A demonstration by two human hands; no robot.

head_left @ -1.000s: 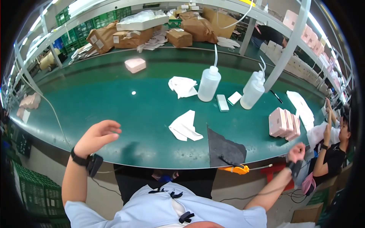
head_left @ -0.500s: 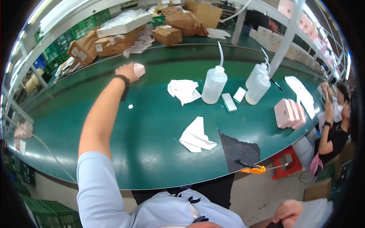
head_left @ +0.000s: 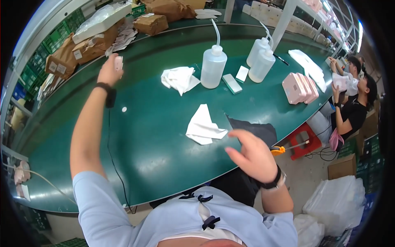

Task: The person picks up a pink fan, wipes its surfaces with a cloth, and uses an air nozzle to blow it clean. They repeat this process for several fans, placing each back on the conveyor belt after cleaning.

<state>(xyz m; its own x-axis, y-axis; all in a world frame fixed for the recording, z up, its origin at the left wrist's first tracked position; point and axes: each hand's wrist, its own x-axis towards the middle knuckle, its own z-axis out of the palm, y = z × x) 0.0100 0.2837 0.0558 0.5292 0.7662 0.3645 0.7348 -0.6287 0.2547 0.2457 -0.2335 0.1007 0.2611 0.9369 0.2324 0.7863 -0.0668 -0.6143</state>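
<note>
My left hand (head_left: 109, 73) is stretched to the far left of the bench, its fingers closed around a small pale pink block-like thing (head_left: 118, 62). The fingers cover much of that thing, so its kind is unclear. A thin black cord (head_left: 112, 158) runs from below the left wristband down to the bench's front edge. My right hand (head_left: 257, 158) is over the front edge, thumb and fingers apart and holding nothing. Nearest to it are a folded white cloth (head_left: 203, 126) and a black sheet (head_left: 255, 128), partly covered by the hand. An orange-handled tool (head_left: 278, 150) sticks out beside the hand.
Three squeeze bottles (head_left: 213, 68) stand mid-bench, near a crumpled white cloth (head_left: 177, 79) and two small white-and-green blocks (head_left: 232, 84). Pink rounded boxes (head_left: 295, 88) stand at right. Brown packages (head_left: 96, 46) line the back. Two people (head_left: 349, 109) work at far right.
My right hand has come up from the lower right to the bench edge and opened. My left hand, still holding the pink thing, has moved left and farther away. The black cord now shows.
</note>
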